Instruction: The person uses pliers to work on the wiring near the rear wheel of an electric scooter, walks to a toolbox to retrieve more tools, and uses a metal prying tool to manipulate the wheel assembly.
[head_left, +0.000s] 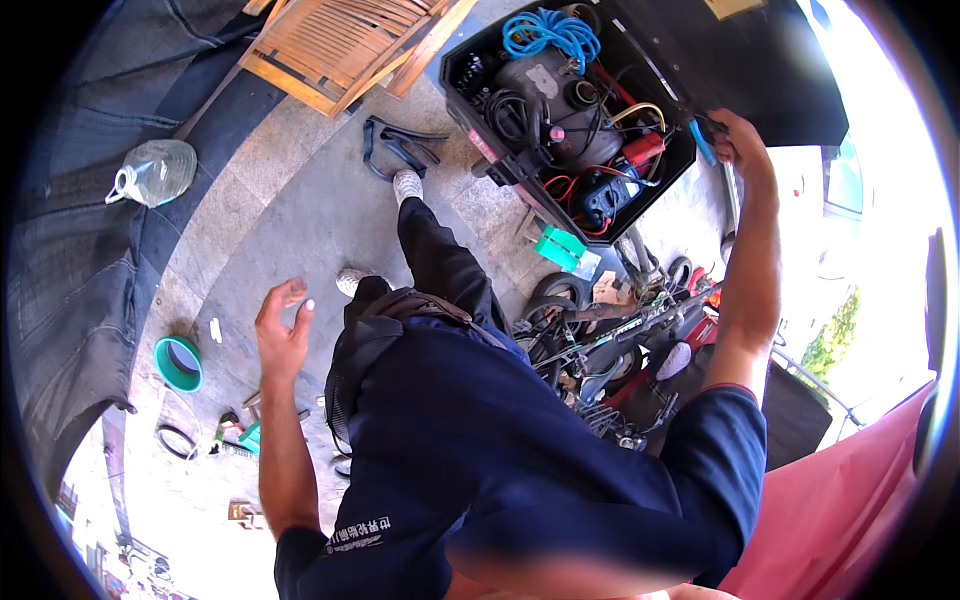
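My right hand [738, 143] is closed at the right edge of the big black toolbox [470, 125], beside its raised lid. A slim blue and dark object [703, 143] is in its fingers; its kind does not show clearly. My left hand [283, 328] hangs over the floor away from the box, holding nothing, fingers apart. Inside the box are a coiled blue hose [550, 38], a grey tank-like machine [545, 85], black cables [507, 115], a red tool [642, 149] and a dark blue meter-like device [606, 199] with red wires.
Bike parts and wheels [590, 340] crowd below the box, with a green box [560, 248] nearby. A wooden folding chair [330, 50] and folded black rubber tube [395, 148] lie ahead. At left are a clear plastic jug [160, 172] and a green basin [178, 364].
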